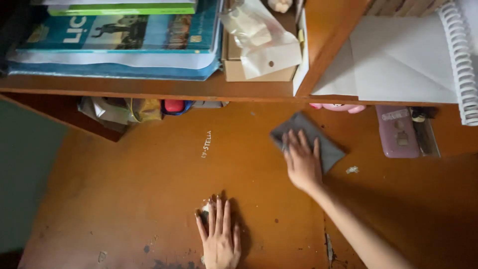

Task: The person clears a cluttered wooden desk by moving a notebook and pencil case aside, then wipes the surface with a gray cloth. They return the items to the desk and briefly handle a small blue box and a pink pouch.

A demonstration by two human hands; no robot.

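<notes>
My right hand [302, 162] presses flat on a grey cloth [326, 144] lying on the worn orange-brown desk [149, 184], just below the shelf edge. Its fingers are spread over the cloth's left half. My left hand [219, 236] rests palm down near the desk's front edge, fingers together and pointing away from me. A small whitish scrap [205, 207] lies at its fingertips. The two hands are about a forearm's length apart.
A wooden shelf [199, 92] overhangs the desk's back, carrying stacked books [124, 35], a cardboard box with plastic bags [259, 45], loose paper and a spiral notebook [460, 60]. Under it sit a purple case [397, 132], a red object [174, 105] and crumpled wrappers. A small crumb [352, 170] lies right of the cloth.
</notes>
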